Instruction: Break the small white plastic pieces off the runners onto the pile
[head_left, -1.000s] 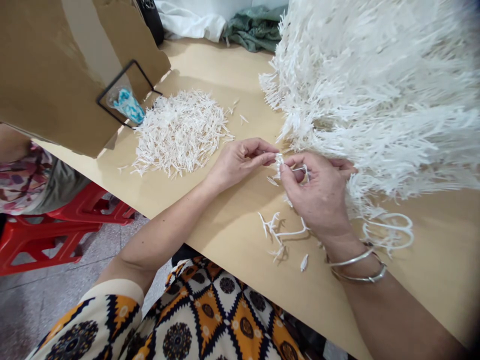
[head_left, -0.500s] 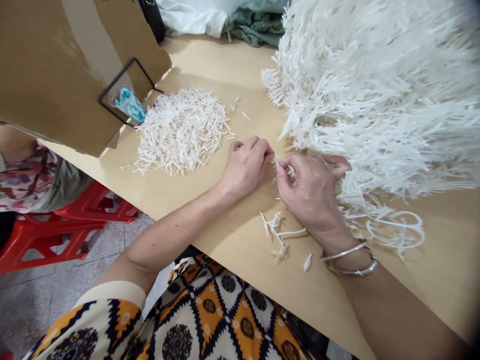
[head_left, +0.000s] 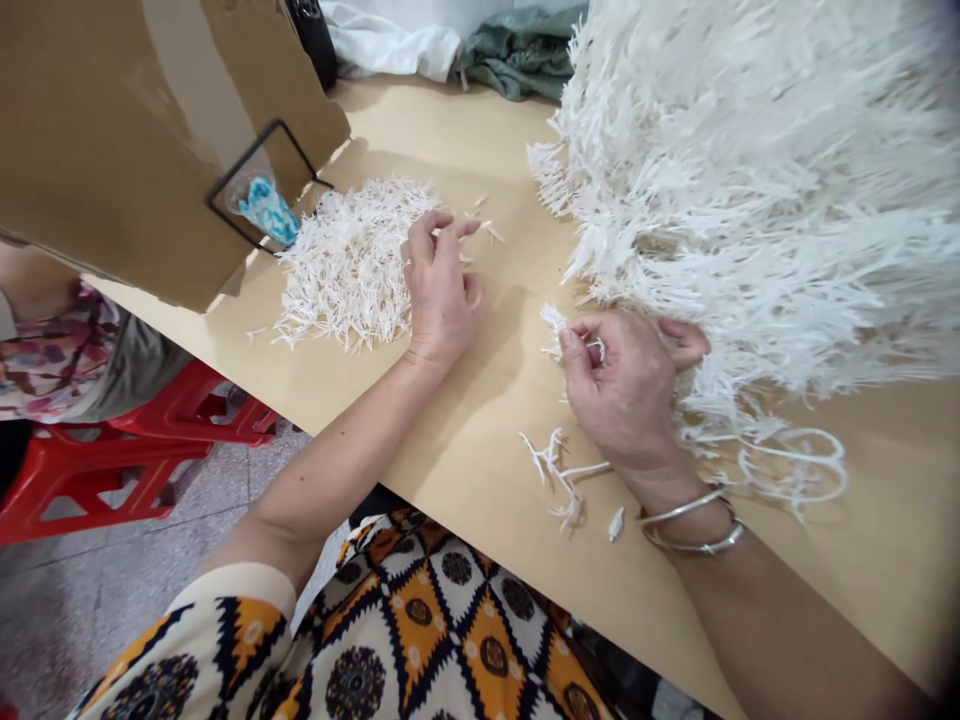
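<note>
My left hand [head_left: 442, 290] is at the right edge of a low pile of small white branched plastic pieces [head_left: 349, 265]. Its fingers are loosely bent and apart, and I see nothing held in them. Thumb and fingers of my right hand [head_left: 626, 375] pinch a white branched plastic sprig [head_left: 553, 325], whose frilly tip sticks out to the left. The rest of that sprig is hidden in the hand. Right beside this hand rises a large heap of white frilly plastic strands [head_left: 765, 200]. A loose branched stem [head_left: 559, 465] lies on the table below it.
The tan table [head_left: 480, 430] has a small white bit [head_left: 616, 524] near its front edge and a looped white stem [head_left: 806, 460] at right. A cardboard box [head_left: 112, 130], a black wire frame [head_left: 247, 150] with a clear cup [head_left: 264, 208], and cloths [head_left: 517, 50] stand behind. Red stools [head_left: 112, 470] are left.
My left hand has moved left and away from my right hand to the pile, and its fingers have spread. My right hand stays nearly in place, still pinching the sprig.
</note>
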